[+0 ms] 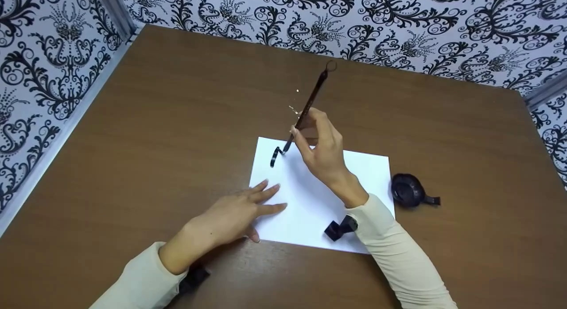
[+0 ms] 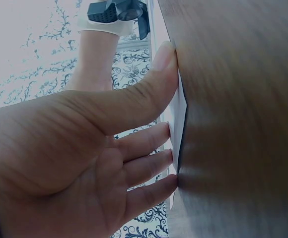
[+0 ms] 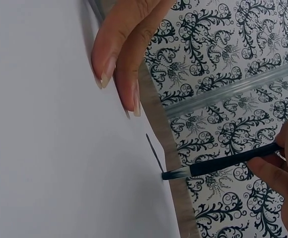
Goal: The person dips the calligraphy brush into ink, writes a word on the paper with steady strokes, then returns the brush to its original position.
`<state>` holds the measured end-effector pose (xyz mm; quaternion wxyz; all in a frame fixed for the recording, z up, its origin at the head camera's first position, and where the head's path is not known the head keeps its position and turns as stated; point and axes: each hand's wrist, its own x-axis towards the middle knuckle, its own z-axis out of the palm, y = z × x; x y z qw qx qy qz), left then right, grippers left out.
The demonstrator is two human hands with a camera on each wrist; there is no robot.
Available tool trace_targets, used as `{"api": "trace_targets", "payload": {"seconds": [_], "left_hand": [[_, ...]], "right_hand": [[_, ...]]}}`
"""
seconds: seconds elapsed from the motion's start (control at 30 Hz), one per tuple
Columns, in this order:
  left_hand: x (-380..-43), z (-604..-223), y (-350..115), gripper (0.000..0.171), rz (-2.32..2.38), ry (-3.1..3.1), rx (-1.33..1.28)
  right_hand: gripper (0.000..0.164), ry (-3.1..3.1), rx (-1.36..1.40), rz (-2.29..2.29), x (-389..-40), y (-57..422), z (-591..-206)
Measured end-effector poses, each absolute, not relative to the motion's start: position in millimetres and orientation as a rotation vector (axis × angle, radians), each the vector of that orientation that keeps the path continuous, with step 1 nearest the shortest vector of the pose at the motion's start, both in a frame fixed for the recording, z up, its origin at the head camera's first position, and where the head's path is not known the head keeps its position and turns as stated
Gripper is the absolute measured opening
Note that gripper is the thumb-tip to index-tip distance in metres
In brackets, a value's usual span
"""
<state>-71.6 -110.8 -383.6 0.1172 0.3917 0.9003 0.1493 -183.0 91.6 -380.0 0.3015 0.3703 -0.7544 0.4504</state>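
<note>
In the head view my right hand (image 1: 325, 156) pinches a dark brush (image 1: 313, 94) between thumb and fingers, its loop end pointing up and away. The bristles touch a white sheet of paper (image 1: 305, 211) near its top left, beside a short black painted stroke (image 1: 274, 157). Seen from the right wrist, the bristle tip (image 3: 171, 174) is inky and meets the end of a thin dark line. My left hand (image 1: 234, 214) rests with spread fingers on the left edge of the sheet. From the left wrist, its thumb (image 2: 149, 94) and fingertips press at the paper's edge.
A small black dish with a short handle (image 1: 407, 191) stands on the brown table (image 1: 177, 123), just right of the paper. Dark wrist devices hang under both sleeves, the right one (image 1: 341, 228) over the sheet. Black-and-white patterned fabric (image 1: 310, 21) lies beyond the table.
</note>
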Motion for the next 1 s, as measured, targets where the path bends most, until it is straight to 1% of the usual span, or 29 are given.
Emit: {"api": "trace_targets", "payload": {"seconds": [1.0], "left_hand": [[-71.5,-384.1,-110.7,0.078,0.43,2.638,1.155]], "right_hand": [[0.035,-2.174,1.075,1.161,-171.2,95.3,-365.2]]}}
